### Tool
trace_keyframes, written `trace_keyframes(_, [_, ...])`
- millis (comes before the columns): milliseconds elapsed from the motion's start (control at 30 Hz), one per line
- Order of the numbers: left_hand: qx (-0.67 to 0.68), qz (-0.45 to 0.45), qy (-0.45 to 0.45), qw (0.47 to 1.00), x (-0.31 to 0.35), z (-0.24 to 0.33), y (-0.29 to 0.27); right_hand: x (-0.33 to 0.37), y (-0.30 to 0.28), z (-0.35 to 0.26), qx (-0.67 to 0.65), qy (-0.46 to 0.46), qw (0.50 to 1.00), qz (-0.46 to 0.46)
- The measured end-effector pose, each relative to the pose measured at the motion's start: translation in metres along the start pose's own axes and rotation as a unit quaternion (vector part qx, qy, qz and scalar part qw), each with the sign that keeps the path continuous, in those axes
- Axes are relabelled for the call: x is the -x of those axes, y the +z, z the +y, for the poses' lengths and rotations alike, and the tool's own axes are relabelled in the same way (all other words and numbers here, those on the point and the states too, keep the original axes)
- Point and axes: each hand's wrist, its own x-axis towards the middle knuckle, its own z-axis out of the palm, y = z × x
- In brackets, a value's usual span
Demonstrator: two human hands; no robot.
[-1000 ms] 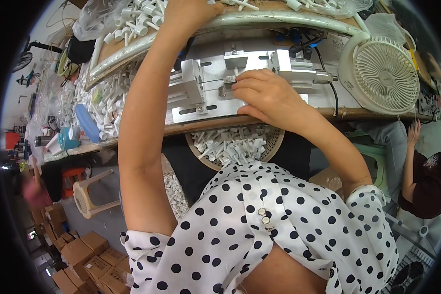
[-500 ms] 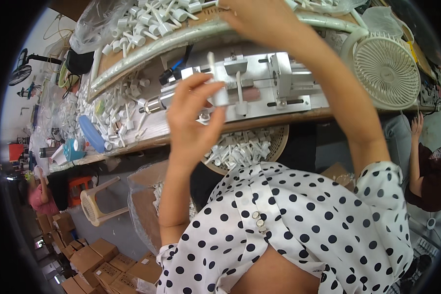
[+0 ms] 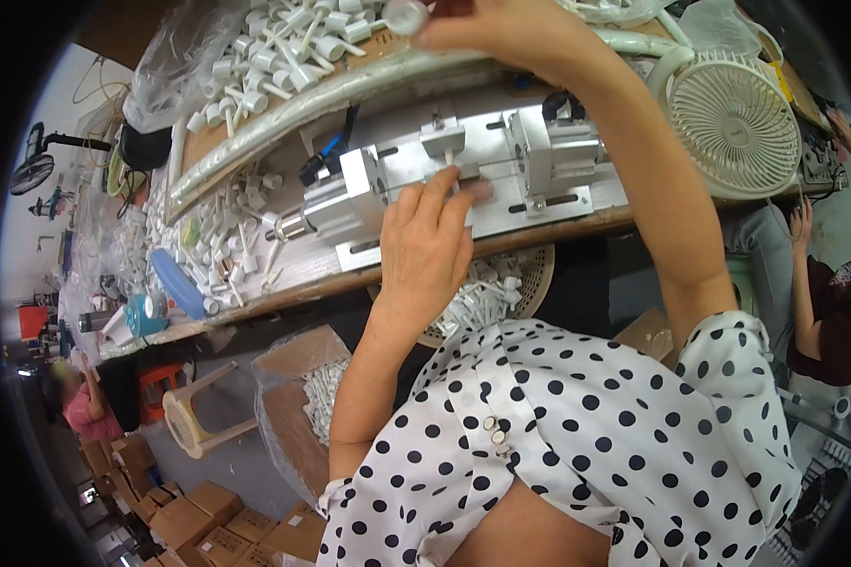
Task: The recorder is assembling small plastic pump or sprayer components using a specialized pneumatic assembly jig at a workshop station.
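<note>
A slim white plastic stem [image 3: 449,157] is apparently being seated in the blocky silver metal fixture [image 3: 490,142], near the grey workbench's [image 3: 303,269] front edge; alignment is probably needed next. Whether anything is gripped by the curled left hand [image 3: 424,248] or right hand [image 3: 482,26] cannot be told.

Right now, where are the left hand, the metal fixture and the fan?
Left hand [image 3: 424,244]: head view, back of hand.
Metal fixture [image 3: 489,145]: head view, base plate.
Fan [image 3: 735,123]: head view, front grille.

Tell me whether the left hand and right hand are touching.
Apart. The head view shows part of the metal fixture in the open gap between the left hand and the right hand.
</note>
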Motion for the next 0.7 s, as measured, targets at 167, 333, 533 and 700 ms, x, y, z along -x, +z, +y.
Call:
trace_keyframes(167, [-0.056,-0.044,0.025,0.997,-0.01,0.002,-0.013,0.068,-0.001,-0.011,-0.224,0.03,0.974,0.0])
trace_keyframes(333, [0.033,0.092,0.164,0.982,-0.065,-0.045,-0.036,0.109,0.01,-0.013,-0.03,-0.072,0.996,-0.04])
trace_keyframes(533, [-0.18,0.084,0.092,0.976,-0.163,-0.11,-0.028,0.12,0.036,-0.001,0.193,-0.209,0.954,-0.097])
trace_keyframes(700, [-0.259,-0.047,0.027,0.964,-0.175,-0.12,-0.024,0.11,0.052,0.009,0.247,-0.259,0.929,-0.096])
